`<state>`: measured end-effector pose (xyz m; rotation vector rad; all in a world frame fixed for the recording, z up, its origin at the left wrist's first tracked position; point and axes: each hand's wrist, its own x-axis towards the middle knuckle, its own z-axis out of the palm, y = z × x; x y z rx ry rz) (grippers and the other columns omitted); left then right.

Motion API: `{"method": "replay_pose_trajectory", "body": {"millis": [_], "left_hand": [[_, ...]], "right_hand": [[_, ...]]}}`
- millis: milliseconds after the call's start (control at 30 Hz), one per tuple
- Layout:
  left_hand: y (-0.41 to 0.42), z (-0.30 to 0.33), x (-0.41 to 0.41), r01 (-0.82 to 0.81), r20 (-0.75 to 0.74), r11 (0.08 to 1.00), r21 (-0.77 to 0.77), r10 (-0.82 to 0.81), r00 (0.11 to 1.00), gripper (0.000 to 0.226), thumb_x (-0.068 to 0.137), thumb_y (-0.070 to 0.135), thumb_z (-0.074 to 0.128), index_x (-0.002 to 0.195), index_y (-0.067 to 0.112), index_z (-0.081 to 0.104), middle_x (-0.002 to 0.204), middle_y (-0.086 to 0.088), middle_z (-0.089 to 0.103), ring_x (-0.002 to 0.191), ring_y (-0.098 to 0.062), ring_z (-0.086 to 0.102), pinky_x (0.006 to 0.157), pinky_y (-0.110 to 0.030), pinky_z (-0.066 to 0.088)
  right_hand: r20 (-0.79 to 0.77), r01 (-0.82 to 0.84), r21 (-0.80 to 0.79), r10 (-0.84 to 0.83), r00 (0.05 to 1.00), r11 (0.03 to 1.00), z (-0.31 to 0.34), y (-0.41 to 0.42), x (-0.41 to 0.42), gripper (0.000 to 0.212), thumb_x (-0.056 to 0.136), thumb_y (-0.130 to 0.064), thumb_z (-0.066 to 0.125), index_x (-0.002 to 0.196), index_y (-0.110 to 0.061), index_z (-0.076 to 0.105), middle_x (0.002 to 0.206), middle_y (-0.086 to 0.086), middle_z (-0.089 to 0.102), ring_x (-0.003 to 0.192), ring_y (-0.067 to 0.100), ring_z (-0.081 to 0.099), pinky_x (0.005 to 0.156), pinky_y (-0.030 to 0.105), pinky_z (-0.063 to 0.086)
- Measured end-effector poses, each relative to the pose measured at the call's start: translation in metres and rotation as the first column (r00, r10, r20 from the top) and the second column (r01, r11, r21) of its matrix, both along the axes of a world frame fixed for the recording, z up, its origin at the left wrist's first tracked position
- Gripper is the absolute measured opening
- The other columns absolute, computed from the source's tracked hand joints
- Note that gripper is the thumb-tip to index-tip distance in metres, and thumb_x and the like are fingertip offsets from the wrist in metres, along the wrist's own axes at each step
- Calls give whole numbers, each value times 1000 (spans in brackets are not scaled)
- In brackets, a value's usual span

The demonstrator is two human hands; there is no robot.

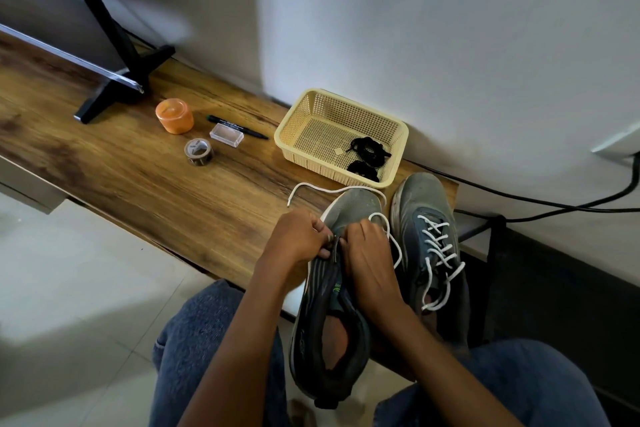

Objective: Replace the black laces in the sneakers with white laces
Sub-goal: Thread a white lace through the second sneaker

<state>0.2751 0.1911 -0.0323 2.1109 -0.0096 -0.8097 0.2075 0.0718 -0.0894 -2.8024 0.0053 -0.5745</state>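
Note:
Two grey sneakers stand at the near right end of the wooden table. The right sneaker is laced with a white lace. The left sneaker hangs over the table edge toward my lap. My left hand pinches its left eyelet flap. My right hand grips the upper at the eyelets, fingers curled. A loose white lace runs from under my hands over the toe onto the table, and a loop of it curls to the right of my right hand. Two bundles of black laces lie in the basket.
A beige plastic basket stands by the wall behind the sneakers. Left of it lie a black marker, a clear small box, a tape roll and an orange pot. A black stand foot and cables lie nearby.

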Motion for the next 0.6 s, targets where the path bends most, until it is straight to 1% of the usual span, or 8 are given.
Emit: {"method": "replay_pose_trajectory", "body": {"millis": [33,133,200,233,300,400,533,600], "left_hand": [[-1,-1,-1,-8,12,1000,9,8,1000,17,91,8,63,76,14,66,64,4,66,48,2,62,53,-7,47],[-2,-2,-2,-36,36,999,19,35,999,19,90,9,65,72,17,65,65,3,68,51,-2,64,58,-12,50],[-4,-1,-3,-43,68,999,14,42,997,19,90,10,65,72,17,65,66,1,69,51,-3,65,56,-13,50],[-5,0,-4,-46,87,999,12,45,995,19,90,10,65,73,16,65,68,-2,70,52,-4,65,56,-13,51],[-6,1,-5,-47,131,999,12,45,990,16,90,9,64,75,16,67,72,-5,71,53,-7,66,55,-14,51],[-8,0,-6,6,205,999,48,-16,979,14,89,9,64,79,18,68,73,-4,71,54,-8,67,50,-11,48],[-9,-2,-6,111,258,987,117,-138,956,15,91,11,62,80,21,63,77,-5,70,61,-13,69,54,-17,49],[-10,-3,-5,140,260,981,133,-171,950,16,93,12,59,80,21,62,79,-5,70,62,-14,69,56,-18,49]], "right_hand": [[-17,12,24,-12,1000,1000,-1,-1,0,7,81,-12,43,75,-12,42,70,9,48,62,25,45,60,34,22],[-76,70,77,-64,995,995,-2,1,0,16,81,-16,39,72,-10,50,70,9,50,62,26,48,60,34,23],[-85,103,108,-94,992,989,0,4,0,17,81,-18,39,72,-10,51,71,9,51,62,26,49,59,31,30],[-83,118,114,-109,991,986,0,5,-1,15,82,-17,41,73,-10,52,72,8,52,63,26,49,58,33,35],[-84,137,132,-126,988,982,2,5,-2,7,79,-8,56,73,-10,52,72,9,52,63,27,50,53,37,38],[-131,140,144,-122,984,980,3,5,-2,23,69,4,72,75,-8,54,74,11,53,65,28,50,55,37,38],[-163,156,144,-132,978,977,2,3,-2,26,67,6,72,74,-9,53,74,9,52,66,26,49,60,31,26],[-180,167,144,-140,974,975,3,4,-3,25,67,6,73,75,-9,54,75,9,53,66,26,49,60,30,26]]}}
